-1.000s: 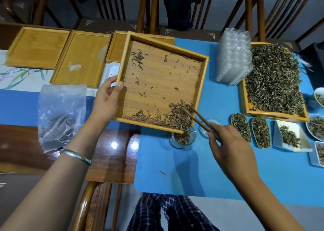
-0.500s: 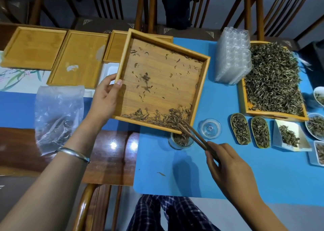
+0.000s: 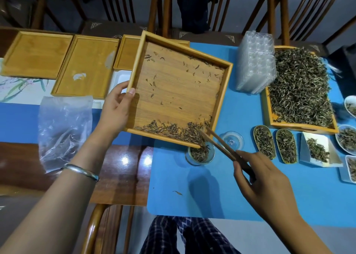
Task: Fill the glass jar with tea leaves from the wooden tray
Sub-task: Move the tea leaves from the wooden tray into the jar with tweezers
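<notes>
Bare blue mat (image 3: pixel 212 196) is left open in front of the glass jar (image 3: pixel 200 153). Access from behind is blocked by the tilted wooden tray (image 3: pixel 181 92); the right side is crowded by the glass lid (image 3: pixel 232 140) and leaf dishes (image 3: pixel 264 144).

This is looking like a tea room or tea shop's sorting table: a long dark wooden table (image 3: pixel 119 174) is carrying a blue mat (image 3: pixel 289 186), several bamboo trays (image 3: pixel 36 55) are lying in a row, and one tray (image 3: pixel 273 119) is brimming with loose tea leaves (image 3: pixel 300 86). Small sample dishes (image 3: pixel 285 146) of leaf are sitting beside a stack of clear plastic containers (image 3: pixel 256 65), and carved wooden chairs (image 3: pixel 159 9) are standing along the far side
</notes>
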`<state>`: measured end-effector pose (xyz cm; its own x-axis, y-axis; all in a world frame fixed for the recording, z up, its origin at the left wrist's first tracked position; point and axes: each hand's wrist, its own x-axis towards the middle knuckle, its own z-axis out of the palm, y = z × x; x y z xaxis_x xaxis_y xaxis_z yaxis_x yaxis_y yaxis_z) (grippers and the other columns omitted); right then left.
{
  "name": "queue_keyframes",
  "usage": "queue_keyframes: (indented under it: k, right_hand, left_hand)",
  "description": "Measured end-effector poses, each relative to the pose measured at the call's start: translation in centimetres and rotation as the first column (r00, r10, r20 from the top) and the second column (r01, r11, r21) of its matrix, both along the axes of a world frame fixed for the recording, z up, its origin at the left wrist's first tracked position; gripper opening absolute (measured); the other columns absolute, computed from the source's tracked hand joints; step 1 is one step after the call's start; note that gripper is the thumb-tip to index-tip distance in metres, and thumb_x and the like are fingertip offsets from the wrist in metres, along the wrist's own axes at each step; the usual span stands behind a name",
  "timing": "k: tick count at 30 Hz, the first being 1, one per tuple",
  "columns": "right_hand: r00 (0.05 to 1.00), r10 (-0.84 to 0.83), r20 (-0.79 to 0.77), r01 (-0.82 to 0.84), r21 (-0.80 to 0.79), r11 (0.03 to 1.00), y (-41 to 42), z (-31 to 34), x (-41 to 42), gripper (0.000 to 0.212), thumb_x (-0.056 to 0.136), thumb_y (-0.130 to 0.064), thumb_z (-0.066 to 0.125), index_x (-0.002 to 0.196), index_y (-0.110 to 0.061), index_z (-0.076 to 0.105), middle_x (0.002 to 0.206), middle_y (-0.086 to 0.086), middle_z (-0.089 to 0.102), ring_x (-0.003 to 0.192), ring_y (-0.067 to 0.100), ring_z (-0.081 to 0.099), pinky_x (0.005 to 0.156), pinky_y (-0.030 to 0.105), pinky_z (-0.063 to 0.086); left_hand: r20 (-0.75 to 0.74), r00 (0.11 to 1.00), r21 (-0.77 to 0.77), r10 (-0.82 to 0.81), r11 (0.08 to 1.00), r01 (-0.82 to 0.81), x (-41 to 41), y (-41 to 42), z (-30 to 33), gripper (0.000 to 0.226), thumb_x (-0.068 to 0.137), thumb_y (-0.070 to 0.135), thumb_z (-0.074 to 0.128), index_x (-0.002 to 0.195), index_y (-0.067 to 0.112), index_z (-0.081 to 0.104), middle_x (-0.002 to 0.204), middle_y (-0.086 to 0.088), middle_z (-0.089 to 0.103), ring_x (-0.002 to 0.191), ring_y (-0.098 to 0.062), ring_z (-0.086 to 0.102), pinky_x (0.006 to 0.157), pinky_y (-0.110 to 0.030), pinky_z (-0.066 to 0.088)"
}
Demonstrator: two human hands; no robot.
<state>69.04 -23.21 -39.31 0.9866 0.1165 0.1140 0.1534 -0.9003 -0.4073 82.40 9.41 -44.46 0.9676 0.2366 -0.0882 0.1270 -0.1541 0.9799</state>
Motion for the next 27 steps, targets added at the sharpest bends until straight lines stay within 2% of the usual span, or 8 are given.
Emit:
queue_keyframes:
  k: [4,9,13,17,20,22,24,27]
  right_hand:
    - [0.999,0.039,0.028,-0.039,0.024,0.999,1.3,0.2,3.6,0.023,0.085,-0.015,0.065,0.108,-0.011,0.064,0.089,0.002,0.061,0.066,0.022,0.061,0.048,0.033,0.049]
    - [0.976,0.189,0.111,-0.184,-0.051,0.982,4.0,0.4,6.2,0.027,0.083,-0.013,0.067,0.109,-0.011,0.067,0.089,0.006,0.065,0.071,0.027,0.065,0.050,0.034,0.051]
    - [0.927,0.335,0.168,-0.332,-0.045,0.942,6.6,0.1,6.5,0.026,0.083,-0.013,0.068,0.109,-0.007,0.068,0.088,0.009,0.065,0.071,0.030,0.065,0.044,0.035,0.051]
    - [0.885,0.438,0.158,-0.438,-0.034,0.898,9.2,-0.1,7.1,0.026,0.089,-0.014,0.063,0.113,-0.004,0.065,0.091,0.011,0.064,0.075,0.029,0.064,0.044,0.033,0.050]
    - [0.858,0.504,0.099,-0.499,-0.066,0.864,10.3,-0.3,7.5,0.027,0.092,-0.016,0.058,0.116,-0.005,0.063,0.094,0.011,0.062,0.077,0.027,0.061,0.043,0.031,0.048]
    - [0.849,0.524,0.066,-0.519,-0.076,0.851,10.0,-0.5,7.5,0.027,0.094,-0.016,0.054,0.118,-0.007,0.062,0.095,0.011,0.062,0.079,0.028,0.061,0.047,0.035,0.050]
    - [0.856,0.514,0.056,-0.509,-0.086,0.857,9.1,-0.6,7.3,0.026,0.095,-0.015,0.054,0.119,-0.008,0.062,0.094,0.011,0.062,0.078,0.028,0.061,0.049,0.038,0.051]
    - [0.890,0.453,0.053,-0.443,-0.130,0.887,7.1,-0.9,6.4,0.027,0.089,-0.012,0.064,0.115,-0.011,0.066,0.090,0.007,0.064,0.075,0.027,0.063,0.046,0.031,0.047]
  left_hand:
    - [0.018,1.000,0.008,-0.012,1.000,0.012,-0.1,-0.2,0.4,0.027,0.100,0.028,0.051,0.126,0.021,0.056,0.095,0.009,0.070,0.089,-0.005,0.067,0.084,-0.034,0.055]
    - [0.022,0.999,0.006,-0.026,1.000,0.026,-0.1,-0.1,0.7,0.032,0.101,0.028,0.051,0.130,0.016,0.055,0.102,0.000,0.069,0.100,-0.021,0.065,0.094,-0.048,0.052]
    - [0.024,1.000,0.019,-0.017,1.000,0.017,-0.1,-0.1,0.6,0.024,0.099,0.030,0.052,0.122,0.027,0.058,0.095,0.008,0.069,0.092,-0.012,0.066,0.090,-0.044,0.053]
    - [0.029,0.999,0.001,-0.022,1.000,0.022,0.1,-0.2,0.5,0.020,0.099,0.030,0.053,0.118,0.032,0.058,0.095,0.008,0.070,0.093,-0.013,0.066,0.090,-0.043,0.053]
    - [0.048,0.999,-0.006,-0.009,1.000,0.009,0.2,-0.3,0.4,0.023,0.100,0.024,0.052,0.123,0.021,0.057,0.084,0.013,0.072,0.083,-0.001,0.067,0.075,-0.023,0.055]
    - [0.055,0.998,-0.010,-0.004,1.000,0.004,0.2,-0.3,0.3,0.025,0.100,0.022,0.052,0.125,0.017,0.056,0.081,0.014,0.072,0.079,0.004,0.067,0.068,-0.014,0.052]
    - [0.053,0.999,-0.013,-0.012,1.000,0.012,0.2,-0.3,0.4,0.025,0.100,0.022,0.051,0.125,0.018,0.056,0.080,0.017,0.073,0.078,0.004,0.067,0.066,-0.013,0.051]
    - [0.051,0.999,-0.018,-0.018,1.000,0.019,0.3,-0.2,0.3,0.025,0.101,0.021,0.051,0.125,0.017,0.056,0.079,0.018,0.073,0.076,0.004,0.067,0.066,-0.013,0.052]
